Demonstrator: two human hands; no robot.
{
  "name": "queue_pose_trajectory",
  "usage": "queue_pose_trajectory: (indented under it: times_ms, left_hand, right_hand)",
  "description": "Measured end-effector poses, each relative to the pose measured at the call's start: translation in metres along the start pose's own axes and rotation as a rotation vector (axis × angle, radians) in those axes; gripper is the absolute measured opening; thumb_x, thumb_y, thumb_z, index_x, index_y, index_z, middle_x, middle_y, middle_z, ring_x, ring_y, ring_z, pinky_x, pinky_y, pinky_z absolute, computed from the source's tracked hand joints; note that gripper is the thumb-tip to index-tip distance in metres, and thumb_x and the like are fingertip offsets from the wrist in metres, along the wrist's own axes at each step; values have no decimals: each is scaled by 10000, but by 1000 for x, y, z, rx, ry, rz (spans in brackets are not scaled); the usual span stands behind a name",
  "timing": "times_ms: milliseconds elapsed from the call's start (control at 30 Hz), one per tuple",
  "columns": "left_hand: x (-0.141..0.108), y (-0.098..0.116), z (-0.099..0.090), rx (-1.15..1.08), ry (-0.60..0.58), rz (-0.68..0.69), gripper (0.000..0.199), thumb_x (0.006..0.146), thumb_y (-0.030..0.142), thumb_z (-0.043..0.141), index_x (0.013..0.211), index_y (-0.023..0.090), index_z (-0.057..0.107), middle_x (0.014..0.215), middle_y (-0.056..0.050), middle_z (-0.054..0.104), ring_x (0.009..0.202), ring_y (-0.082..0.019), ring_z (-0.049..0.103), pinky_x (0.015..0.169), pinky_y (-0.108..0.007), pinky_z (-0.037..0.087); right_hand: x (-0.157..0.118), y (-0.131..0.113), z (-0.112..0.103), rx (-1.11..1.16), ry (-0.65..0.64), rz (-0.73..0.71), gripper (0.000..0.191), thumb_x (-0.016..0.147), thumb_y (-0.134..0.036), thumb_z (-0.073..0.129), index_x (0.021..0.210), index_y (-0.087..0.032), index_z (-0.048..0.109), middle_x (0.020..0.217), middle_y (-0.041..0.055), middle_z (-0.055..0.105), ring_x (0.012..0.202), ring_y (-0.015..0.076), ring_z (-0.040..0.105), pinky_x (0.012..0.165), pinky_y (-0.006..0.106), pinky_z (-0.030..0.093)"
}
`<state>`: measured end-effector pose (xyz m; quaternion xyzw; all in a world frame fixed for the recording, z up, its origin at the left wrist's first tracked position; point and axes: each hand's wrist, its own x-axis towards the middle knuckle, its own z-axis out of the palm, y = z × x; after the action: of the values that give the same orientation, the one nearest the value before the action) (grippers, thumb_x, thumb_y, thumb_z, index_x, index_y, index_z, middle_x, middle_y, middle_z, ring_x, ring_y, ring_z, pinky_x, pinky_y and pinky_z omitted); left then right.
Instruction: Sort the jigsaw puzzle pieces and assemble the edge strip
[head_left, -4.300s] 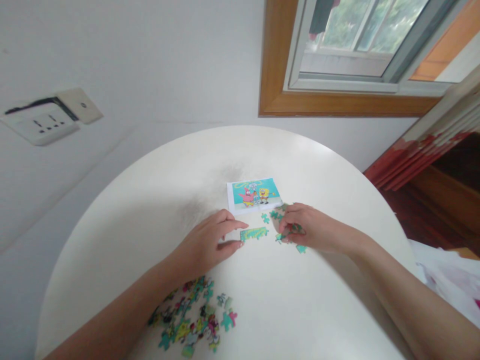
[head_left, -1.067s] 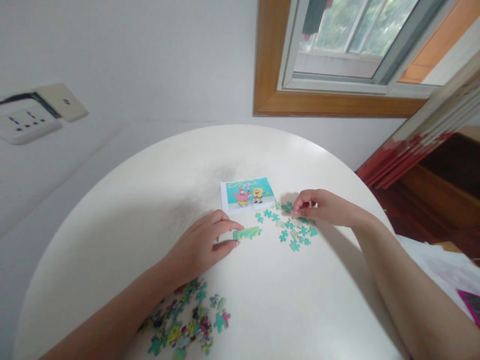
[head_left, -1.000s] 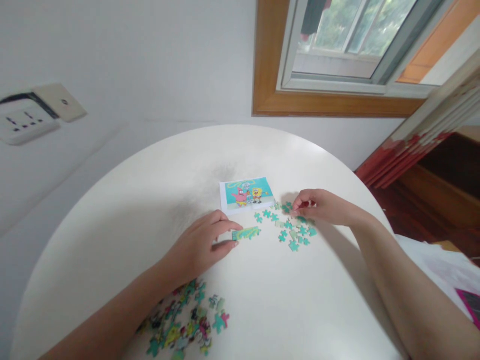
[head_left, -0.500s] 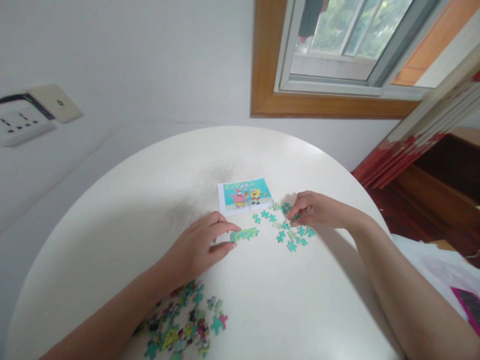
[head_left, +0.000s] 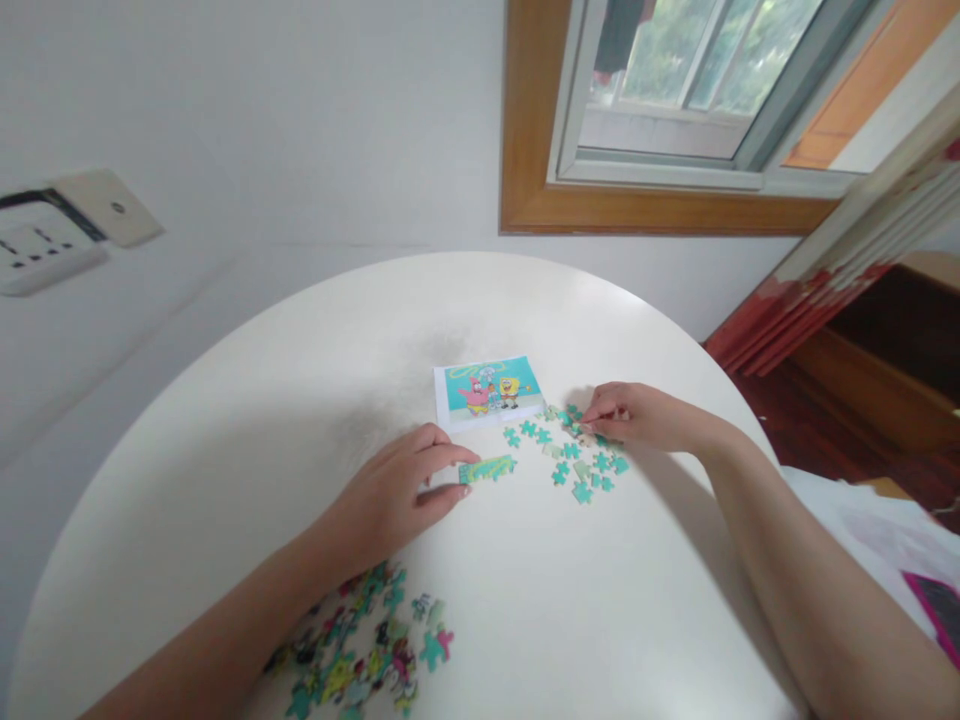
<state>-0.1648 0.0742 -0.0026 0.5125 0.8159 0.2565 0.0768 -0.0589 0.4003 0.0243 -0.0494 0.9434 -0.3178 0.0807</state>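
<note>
A pale wall [head_left: 300,120] stands behind a round white desk [head_left: 540,610], with a wood-framed window [head_left: 574,208] above its far side. Two bare forearms reach in from the near side.

The left hand [head_left: 409,480] has its thumb and a fingertip spread across one end of a joined strip, apparently clamped lightly on its edges. The right hand [head_left: 637,415] has thumb and fingers drawn close together over small pieces; I cannot tell whether anything is pinched between them.

A heap of mixed, many-coloured puzzle pieces [head_left: 375,640] lies at the near edge, partly hidden by the left forearm [head_left: 247,610]. That arm could sweep some aside, or off the desk, if it were pulled back low.

Beyond the left hand lies a cartoon picture card [head_left: 493,388]. At its near right corner, green loose pieces [head_left: 583,491] scatter beneath and beside the right hand, whose fingers might nudge neighbours or lift two, as they lie so close.

Smallest is the green-and-yellow joined strip [head_left: 489,469], flat between the left hand and the loose pieces. Too hard a squeeze could buckle its joints; a sideways push could skew it.
</note>
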Motion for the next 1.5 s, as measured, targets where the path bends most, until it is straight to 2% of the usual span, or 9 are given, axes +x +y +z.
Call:
queue_pose_trajectory:
  times_ms: [233, 433, 533, 633, 967, 1167, 1233, 1333, 1500]
  left_hand:
    - [1, -1, -1, 4, -4, -1, 263, 894, 291, 557, 1134, 233, 645, 1037, -31, 595, 884, -175, 577, 834, -298, 461]
    - [2, -1, -1, 13, -7, 0, 263, 895, 296, 550, 1132, 234, 644, 1041, -35, 600, 885, -177, 582, 829, -296, 468]
    - [2, 0, -1, -1, -7, 2, 267, 893, 296, 551, 1137, 235, 641, 1047, -38, 600, 886, -178, 585, 823, -293, 470]
    - [2, -1, -2, 0, -14, -2, 269, 895, 294, 548, 1140, 234, 641, 1050, -41, 598, 888, -179, 586, 816, -291, 468]
    - [3, 0, -2, -8, -25, -24, 265, 889, 293, 548, 1126, 230, 647, 1035, -37, 593, 834, -167, 577, 768, -283, 465]
    - [1, -2, -1, -9, -24, -21, 266, 893, 294, 551, 1138, 240, 639, 1041, -34, 595, 841, -166, 579, 769, -280, 463]
    - [0, -1, -1, -11, -27, -19, 270, 897, 290, 547, 1145, 239, 639, 1046, -34, 593, 839, -163, 583, 767, -278, 464]
    - [0, -1, -1, -10, -26, -18, 269, 896, 287, 545, 1142, 236, 644, 1039, -33, 596, 846, -165, 588, 763, -277, 466]
    - [1, 1, -2, 1, -5, -7, 267, 887, 286, 560, 1133, 238, 650, 1032, -30, 608, 838, -166, 585, 777, -278, 471]
  right_hand:
    - [0, 5, -3, 31, 85, 121, 276, 867, -387, 549, 932, -197, 738, 903, 62, 683, 794, 181, 600, 705, 287, 451]
    - [3, 1, 1, 57, 27, 16, 287, 894, -395, 539, 842, -200, 744, 856, 52, 642, 766, 167, 592, 702, 283, 464]
    - [6, -1, 5, 52, 23, 9, 260, 875, -390, 572, 886, -212, 761, 855, 47, 640, 754, 160, 591, 689, 275, 464]
    - [6, 0, 5, 44, 70, 44, 247, 848, -387, 607, 930, -216, 765, 870, 47, 659, 743, 158, 581, 684, 278, 461]
    - [-10, 7, -18, 25, 237, 162, 260, 831, -410, 590, 849, -202, 744, 827, 51, 686, 737, 179, 577, 702, 316, 430]
    - [-17, 1, -21, -12, 165, 172, 207, 835, -334, 582, 907, -237, 750, 860, 37, 696, 749, 177, 593, 712, 307, 454]
    - [-17, -6, -18, -37, 111, 120, 197, 836, -280, 589, 932, -243, 757, 888, 44, 703, 766, 183, 610, 721, 309, 470]
    - [-15, -14, -9, -96, 63, -90, 202, 858, -225, 596, 967, -248, 765, 917, 64, 701, 829, 199, 618, 772, 324, 480]
    - [-13, -2, 10, -171, 163, -277, 211, 900, -305, 616, 1049, -261, 758, 945, 83, 654, 882, 199, 582, 794, 322, 478]
